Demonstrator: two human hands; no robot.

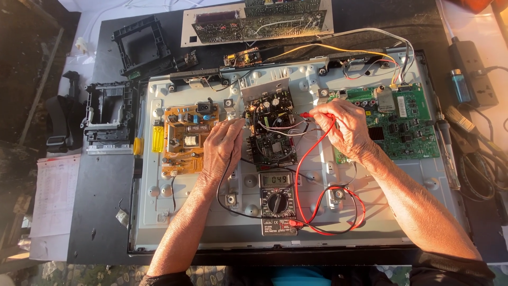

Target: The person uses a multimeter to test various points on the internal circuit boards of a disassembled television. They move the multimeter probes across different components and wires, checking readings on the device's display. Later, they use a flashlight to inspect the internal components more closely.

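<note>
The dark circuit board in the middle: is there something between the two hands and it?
Nothing visible blocks it. The left hand lies at the edge of the dark circuit board, and the right hand holds the red probe with its tip on the board. Only loose wires cross it.

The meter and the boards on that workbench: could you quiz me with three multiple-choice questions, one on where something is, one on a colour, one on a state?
1. Where is the meter?
A. between the forearms
B. on the far left papers
C. atop the green board

2. What colour is the wire by the right hand?
A. blue
B. red
C. white

3. What is the meter's screen doing?
A. dark
B. cracked
C. showing digits

Answers: 1 A, it lies on the metal panel between both arms. 2 B, a red wire loops down to the meter. 3 C, digits show on it.
</note>
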